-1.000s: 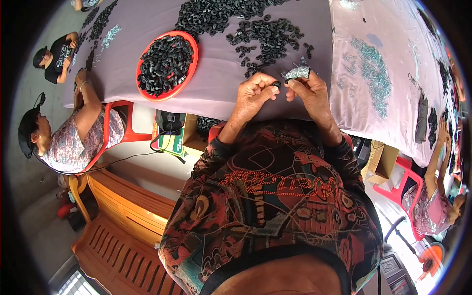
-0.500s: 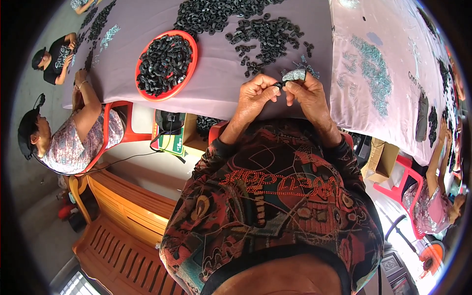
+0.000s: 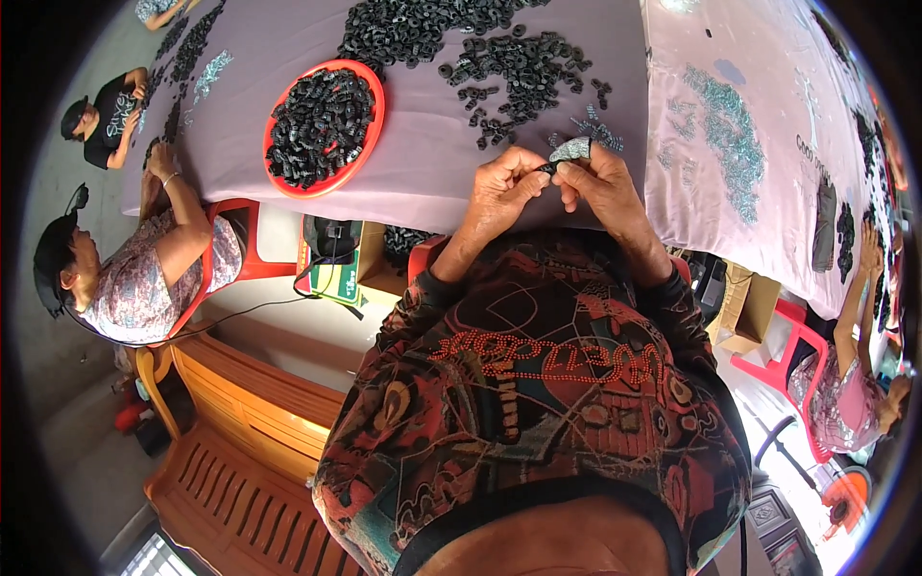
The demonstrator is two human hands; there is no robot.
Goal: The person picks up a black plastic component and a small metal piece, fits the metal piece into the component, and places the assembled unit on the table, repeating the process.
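Note:
Close together at the table's near edge, both of my hands pinch a small black part [image 3: 548, 168]. My left hand [image 3: 504, 186] grips it between thumb and bent fingers. My right hand [image 3: 599, 182], with a grey covering [image 3: 573, 148] on one finger, holds it from the other side. Fingertips hide most of the part, so its exact kind cannot be made out. Just beyond my hands lie small silvery metal pieces [image 3: 597, 129] and a loose heap of black parts [image 3: 523, 82]. A red basin [image 3: 381, 115] full of similar black pieces stands to the left.
A purple-grey cloth [image 3: 432, 163] covers the table; a paler cloth [image 3: 672, 206] on the right carries a silvery pile [image 3: 732, 144]. People sit along both sides, one on a red chair [image 3: 252, 252]. An orange slatted bench [image 3: 240, 461] stands behind on the left.
My two hands have come slightly closer together around the small black part. The seated person on the left has shifted an arm a little.

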